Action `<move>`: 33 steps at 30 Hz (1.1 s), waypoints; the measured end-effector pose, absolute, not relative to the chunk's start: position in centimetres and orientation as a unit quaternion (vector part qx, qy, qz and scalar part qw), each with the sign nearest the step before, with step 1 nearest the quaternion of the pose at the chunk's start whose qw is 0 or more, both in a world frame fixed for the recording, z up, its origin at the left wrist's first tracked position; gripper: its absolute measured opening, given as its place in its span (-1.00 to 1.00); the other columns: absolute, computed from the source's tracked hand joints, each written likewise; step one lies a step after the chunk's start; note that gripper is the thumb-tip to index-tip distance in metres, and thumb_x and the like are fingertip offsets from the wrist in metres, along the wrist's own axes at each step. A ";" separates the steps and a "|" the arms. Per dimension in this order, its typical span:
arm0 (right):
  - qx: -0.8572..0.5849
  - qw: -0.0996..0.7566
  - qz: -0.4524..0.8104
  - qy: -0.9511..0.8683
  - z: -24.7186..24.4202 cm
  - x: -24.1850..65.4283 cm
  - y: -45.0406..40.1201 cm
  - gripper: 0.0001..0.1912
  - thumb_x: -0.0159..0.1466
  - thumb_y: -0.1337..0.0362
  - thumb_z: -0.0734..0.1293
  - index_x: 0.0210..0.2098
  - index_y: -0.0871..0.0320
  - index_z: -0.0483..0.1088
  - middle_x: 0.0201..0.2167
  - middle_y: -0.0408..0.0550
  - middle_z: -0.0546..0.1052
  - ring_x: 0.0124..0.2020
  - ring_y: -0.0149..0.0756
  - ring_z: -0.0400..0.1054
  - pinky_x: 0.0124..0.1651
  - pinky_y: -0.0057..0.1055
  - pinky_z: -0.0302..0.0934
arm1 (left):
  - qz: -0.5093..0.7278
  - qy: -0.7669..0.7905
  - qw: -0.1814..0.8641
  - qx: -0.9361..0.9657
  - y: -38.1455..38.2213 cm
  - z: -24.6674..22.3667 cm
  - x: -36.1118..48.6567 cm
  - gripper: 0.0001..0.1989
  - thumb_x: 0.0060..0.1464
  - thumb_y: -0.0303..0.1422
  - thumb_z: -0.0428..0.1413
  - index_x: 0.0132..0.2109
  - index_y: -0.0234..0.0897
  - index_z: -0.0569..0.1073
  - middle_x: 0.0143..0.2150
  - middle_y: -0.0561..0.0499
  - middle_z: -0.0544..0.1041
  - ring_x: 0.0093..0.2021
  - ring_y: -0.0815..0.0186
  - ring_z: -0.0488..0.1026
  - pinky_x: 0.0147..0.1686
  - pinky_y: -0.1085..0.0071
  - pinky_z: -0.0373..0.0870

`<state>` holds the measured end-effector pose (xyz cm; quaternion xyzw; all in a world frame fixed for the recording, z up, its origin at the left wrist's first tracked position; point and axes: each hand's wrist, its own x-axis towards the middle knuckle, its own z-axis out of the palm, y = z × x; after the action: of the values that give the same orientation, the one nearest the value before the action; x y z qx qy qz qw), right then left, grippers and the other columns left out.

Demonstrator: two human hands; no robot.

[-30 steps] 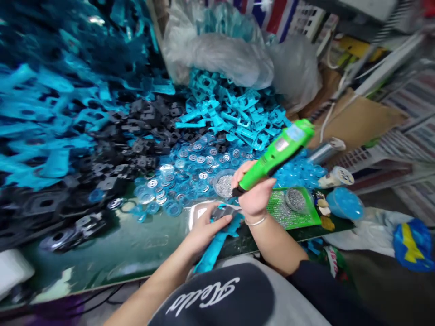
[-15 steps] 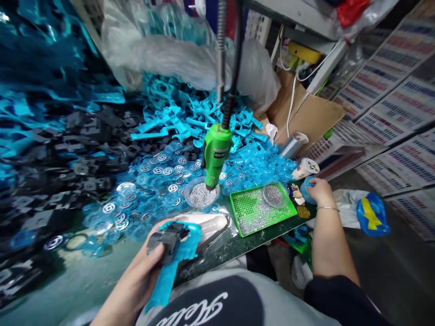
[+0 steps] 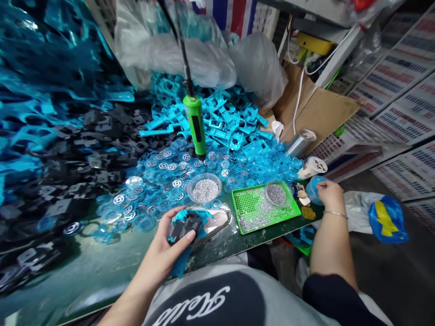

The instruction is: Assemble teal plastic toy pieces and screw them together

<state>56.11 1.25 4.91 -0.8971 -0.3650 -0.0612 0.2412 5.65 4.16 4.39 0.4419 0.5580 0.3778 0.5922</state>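
Observation:
My left hand (image 3: 166,240) is wrapped round a black plastic housing (image 3: 186,226) joined to a bright blue plastic part (image 3: 181,262), its thumb pressing on the black side. Far to the right, my right hand (image 3: 330,195) has its fingers pinched together at a translucent blue cup (image 3: 314,189) by the table's edge. Whether they grip the cup's rim or a small thing in it cannot be seen. A green electric screwdriver (image 3: 196,129) hangs point down on a cable above the pile. Below it stands a clear bowl (image 3: 190,195) of small silvery screws.
A green perforated tray (image 3: 238,213) holds loose screws and a second bowl. Piles of black housings (image 3: 102,158), blue frames (image 3: 217,113) and clear blue discs (image 3: 149,181) cover the back and left. A lidded cup (image 3: 312,167) and a film roll (image 3: 302,140) stand at right.
The black-and-blue piece has turned in my left hand, its thumb now across the housing. The screwdriver has swung up and left. My right hand stays by the blue cup while the view shifts.

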 end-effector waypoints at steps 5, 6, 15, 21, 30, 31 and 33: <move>-0.816 0.396 0.029 -0.419 7.2 49.7 1.7 -0.87 0.25 0.28 0.35 -0.41 0.10 0.53 -0.49 0.05 0.54 -0.50 -0.19 0.41 -0.36 -0.22 0.31 | 0.394 0.558 0.505 0.528 4.3 5.1 5.9 -0.38 -0.03 -0.08 0.31 0.17 -0.10 0.39 0.14 -0.10 0.51 0.10 -0.02 0.51 0.19 0.12 0.36; -0.780 0.421 0.067 -0.458 7.4 47.1 2.1 -0.86 0.27 0.22 0.36 -0.36 0.09 0.55 -0.39 0.07 0.59 -0.47 -0.20 0.45 -0.36 -0.24 0.36 | 0.384 0.549 0.499 0.550 4.5 5.3 6.0 -0.41 -0.03 -0.10 0.31 0.14 -0.11 0.42 0.13 -0.11 0.53 0.10 -0.02 0.51 0.19 0.12 0.36; -0.252 0.440 0.155 -0.848 7.7 25.6 5.5 -0.81 0.37 0.43 0.35 -0.07 0.12 0.53 -0.16 0.07 0.66 -0.12 -0.22 0.55 -0.10 -0.21 0.53 | 0.276 0.507 0.382 0.722 6.1 6.2 6.8 -0.45 -0.13 -0.35 0.22 0.09 -0.19 0.50 0.00 -0.16 0.65 0.02 -0.08 0.57 0.03 0.13 0.45; -0.198 0.362 0.033 -0.910 7.7 24.2 6.7 -0.77 0.37 0.50 0.30 -0.01 0.35 0.49 -0.13 0.20 0.64 -0.02 -0.11 0.51 0.05 -0.10 0.50 | 0.165 0.509 0.313 0.784 6.9 7.2 5.0 -0.63 -0.07 -0.40 0.17 -0.04 -0.18 0.49 -0.15 -0.12 0.64 -0.10 0.00 0.60 -0.11 0.20 0.48; -0.139 0.381 0.137 -0.904 6.3 22.5 7.9 -0.97 0.34 0.40 0.39 -0.26 0.23 0.50 -0.31 0.05 0.63 -0.15 -0.21 0.47 -0.02 -0.16 0.48 | 0.057 0.459 0.323 0.826 7.3 7.6 3.5 -0.64 -0.18 -0.38 0.21 -0.14 -0.27 0.49 -0.20 -0.14 0.64 -0.19 -0.02 0.59 -0.23 0.24 0.44; -0.130 0.376 0.159 -0.904 6.3 22.5 8.0 -0.96 0.34 0.39 0.39 -0.26 0.21 0.50 -0.31 0.03 0.63 -0.16 -0.22 0.47 -0.04 -0.18 0.47 | 0.049 0.453 0.334 0.825 7.3 7.6 3.4 -0.67 -0.19 -0.36 0.22 -0.17 -0.26 0.50 -0.25 -0.11 0.63 -0.24 0.00 0.59 -0.29 0.27 0.41; -0.116 0.364 0.189 -0.905 6.4 22.6 8.1 -0.95 0.35 0.37 0.37 -0.25 0.18 0.51 -0.30 -0.01 0.64 -0.17 -0.23 0.46 -0.07 -0.21 0.45 | 0.044 0.437 0.361 0.823 7.1 7.6 3.1 -0.73 -0.19 -0.33 0.23 -0.24 -0.23 0.50 -0.33 -0.05 0.61 -0.33 0.05 0.57 -0.37 0.31 0.34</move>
<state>22.55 8.12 6.45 -0.1158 -0.9047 0.1892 0.3638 3.10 7.12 7.58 0.8229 0.4366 0.0437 0.3608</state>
